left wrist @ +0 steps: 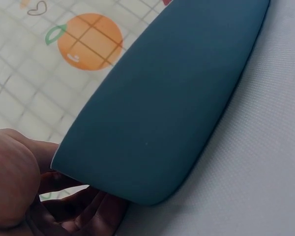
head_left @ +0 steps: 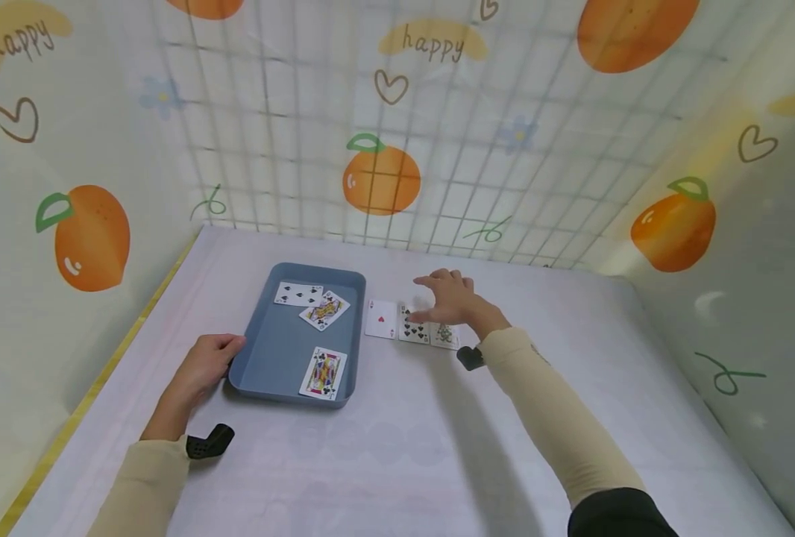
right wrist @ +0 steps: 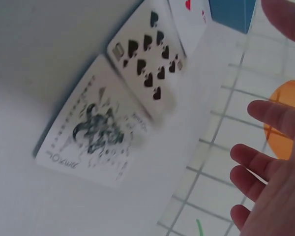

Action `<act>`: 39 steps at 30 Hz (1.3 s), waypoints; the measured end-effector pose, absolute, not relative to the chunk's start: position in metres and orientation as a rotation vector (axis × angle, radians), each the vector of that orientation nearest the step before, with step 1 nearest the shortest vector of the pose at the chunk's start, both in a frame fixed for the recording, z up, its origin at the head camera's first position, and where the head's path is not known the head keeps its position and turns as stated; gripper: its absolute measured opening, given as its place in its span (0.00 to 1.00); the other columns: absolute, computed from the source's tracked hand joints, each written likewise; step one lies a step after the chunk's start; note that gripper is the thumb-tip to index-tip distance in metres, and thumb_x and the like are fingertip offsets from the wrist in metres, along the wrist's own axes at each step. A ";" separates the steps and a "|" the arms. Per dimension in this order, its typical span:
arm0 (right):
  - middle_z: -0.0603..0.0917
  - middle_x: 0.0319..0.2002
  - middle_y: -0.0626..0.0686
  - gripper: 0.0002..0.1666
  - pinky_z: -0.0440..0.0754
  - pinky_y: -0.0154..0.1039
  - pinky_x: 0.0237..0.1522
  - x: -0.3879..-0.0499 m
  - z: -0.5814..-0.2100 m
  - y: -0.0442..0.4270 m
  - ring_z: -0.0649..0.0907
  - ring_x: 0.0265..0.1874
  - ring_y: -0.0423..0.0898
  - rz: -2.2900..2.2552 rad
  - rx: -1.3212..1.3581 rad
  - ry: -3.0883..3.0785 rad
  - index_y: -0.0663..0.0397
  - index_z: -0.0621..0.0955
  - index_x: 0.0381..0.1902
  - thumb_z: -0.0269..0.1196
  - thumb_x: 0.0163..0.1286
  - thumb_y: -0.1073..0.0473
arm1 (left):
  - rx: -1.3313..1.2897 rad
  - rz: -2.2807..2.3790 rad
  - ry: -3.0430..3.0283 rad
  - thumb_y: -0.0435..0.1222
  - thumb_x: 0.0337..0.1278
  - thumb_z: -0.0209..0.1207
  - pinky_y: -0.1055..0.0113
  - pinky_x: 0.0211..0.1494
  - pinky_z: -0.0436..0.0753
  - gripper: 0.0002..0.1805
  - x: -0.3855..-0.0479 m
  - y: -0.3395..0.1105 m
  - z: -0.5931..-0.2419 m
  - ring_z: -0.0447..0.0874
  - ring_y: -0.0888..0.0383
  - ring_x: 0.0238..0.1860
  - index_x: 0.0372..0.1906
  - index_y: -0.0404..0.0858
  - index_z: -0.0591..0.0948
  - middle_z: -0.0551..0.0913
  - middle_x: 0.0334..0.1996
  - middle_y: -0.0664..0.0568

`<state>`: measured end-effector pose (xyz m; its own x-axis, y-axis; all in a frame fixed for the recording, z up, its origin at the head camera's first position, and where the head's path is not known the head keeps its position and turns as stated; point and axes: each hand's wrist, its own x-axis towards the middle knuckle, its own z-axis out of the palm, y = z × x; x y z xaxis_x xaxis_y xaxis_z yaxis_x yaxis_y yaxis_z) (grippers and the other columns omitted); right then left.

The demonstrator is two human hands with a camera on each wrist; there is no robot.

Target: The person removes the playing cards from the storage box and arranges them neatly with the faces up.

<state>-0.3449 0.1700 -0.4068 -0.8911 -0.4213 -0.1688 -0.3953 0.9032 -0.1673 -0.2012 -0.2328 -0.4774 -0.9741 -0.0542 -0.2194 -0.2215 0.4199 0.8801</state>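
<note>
My left hand (head_left: 206, 362) grips the left side of a blue-grey tray (head_left: 263, 365), with the thumb at its rim. In the left wrist view, curled fingers (left wrist: 101, 211) reach under the tray's end (left wrist: 157, 113). My right hand (head_left: 453, 297) hovers with spread fingers above a row of face-up playing cards, holding nothing. The row runs from an ace of hearts (head_left: 380, 319) beside the tray, through a ten of spades (head_left: 412, 331), to a joker (right wrist: 101, 128). The right hand partly covers the row in the head view.
Inside the tray lie a spade number card (head_left: 293, 294), a club face card (head_left: 327, 309) overlapping it, and another club face card (head_left: 324, 373) near the front. A white cloth (head_left: 384, 462) covers the table. A wire grid (head_left: 290, 149) stands behind a printed curtain at the back.
</note>
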 end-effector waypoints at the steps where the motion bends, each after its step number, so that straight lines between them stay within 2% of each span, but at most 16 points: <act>1: 0.65 0.69 0.63 0.51 0.56 0.64 0.63 -0.345 -0.406 0.167 0.62 0.66 0.62 -0.188 -0.633 2.870 0.48 0.68 0.73 0.66 0.57 0.31 | -0.248 1.593 2.513 0.39 0.77 0.48 0.52 0.53 0.80 0.26 -0.201 -0.233 -0.478 0.78 0.45 0.53 0.62 0.18 0.71 0.77 0.57 0.29; 15: 0.65 0.69 0.62 0.50 0.55 0.62 0.64 -0.345 -0.405 0.138 0.61 0.66 0.61 -0.207 -0.664 2.857 0.47 0.68 0.73 0.65 0.58 0.31 | -0.207 1.567 2.572 0.37 0.76 0.48 0.51 0.55 0.76 0.24 -0.202 -0.236 -0.477 0.76 0.46 0.52 0.61 0.19 0.73 0.79 0.55 0.31; 22: 0.65 0.69 0.62 0.51 0.56 0.62 0.63 -0.347 -0.405 0.122 0.61 0.66 0.61 -0.187 -0.696 2.859 0.48 0.68 0.73 0.65 0.58 0.31 | -0.196 1.551 2.596 0.36 0.76 0.48 0.46 0.62 0.72 0.23 -0.204 -0.234 -0.474 0.74 0.41 0.58 0.60 0.19 0.74 0.77 0.58 0.30; 27: 0.65 0.69 0.62 0.49 0.55 0.62 0.64 -0.345 -0.408 0.107 0.61 0.66 0.60 -0.212 -0.692 2.872 0.48 0.69 0.72 0.65 0.58 0.32 | -0.193 1.556 2.590 0.36 0.75 0.48 0.46 0.61 0.72 0.22 -0.205 -0.234 -0.476 0.75 0.43 0.56 0.60 0.20 0.74 0.78 0.57 0.30; 32: 0.65 0.70 0.61 0.48 0.55 0.61 0.66 -0.341 -0.412 0.090 0.61 0.67 0.60 -0.217 -0.668 2.876 0.48 0.69 0.72 0.64 0.60 0.32 | -0.209 1.551 2.581 0.36 0.76 0.48 0.45 0.63 0.71 0.23 -0.206 -0.234 -0.477 0.73 0.40 0.60 0.61 0.20 0.73 0.76 0.59 0.30; 39: 0.66 0.69 0.62 0.49 0.58 0.59 0.63 -0.338 -0.414 0.070 0.62 0.66 0.60 -0.170 -0.723 2.880 0.49 0.69 0.72 0.64 0.59 0.31 | -0.204 1.519 2.616 0.37 0.76 0.48 0.45 0.62 0.72 0.23 -0.204 -0.232 -0.480 0.74 0.38 0.60 0.59 0.20 0.75 0.77 0.57 0.30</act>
<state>-0.3378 0.0696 -0.4137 -0.8686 -0.4772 -0.1331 -0.4582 0.8760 -0.1506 -0.2042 -0.2324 -0.4797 -0.9849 -0.0609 -0.1619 -0.1708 0.4902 0.8547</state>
